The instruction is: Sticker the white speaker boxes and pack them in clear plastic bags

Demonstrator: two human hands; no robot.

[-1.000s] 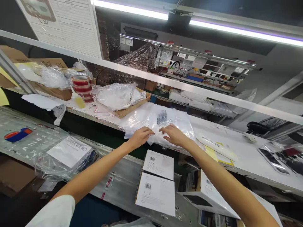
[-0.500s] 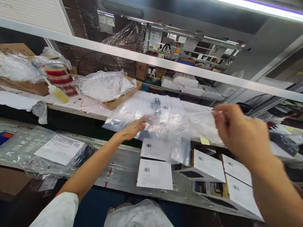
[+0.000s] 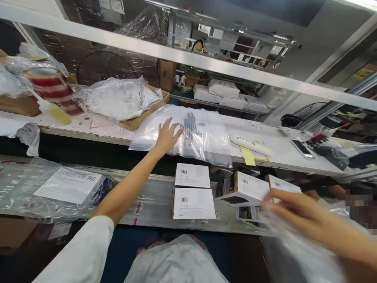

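Observation:
My left hand [image 3: 168, 135] is open with fingers spread, over the left part of a pile of clear printed plastic bags [image 3: 210, 135] on the shelf. Smeared by motion at the lower right, my right hand [image 3: 294, 212] pinches a clear plastic bag [image 3: 303, 251] that trails below it. Two white boxes with barcodes, a rear one [image 3: 193, 175] and a front one [image 3: 194, 204], lie on the grey surface below the shelf. More white boxes, one with an open side [image 3: 253, 186], are partly behind my right hand. Further left, clear plastic wraps a white box [image 3: 70, 184] lettered "THUNDERTRAIL PRO".
Red tape rolls [image 3: 50, 86], a bottle of yellow liquid [image 3: 55, 112] and a cardboard tray [image 3: 147, 114] of plastic bags line the shelf's left. To the right are a yellow note [image 3: 247, 156] and a phone [image 3: 302, 149]. A metal bar [image 3: 188, 57] crosses above. Another person appears at the right edge.
My right hand has moved down and right, taking a clear bag away from the pile. My left hand has let go of that bag and risen, fingers spread. The view has tilted slightly.

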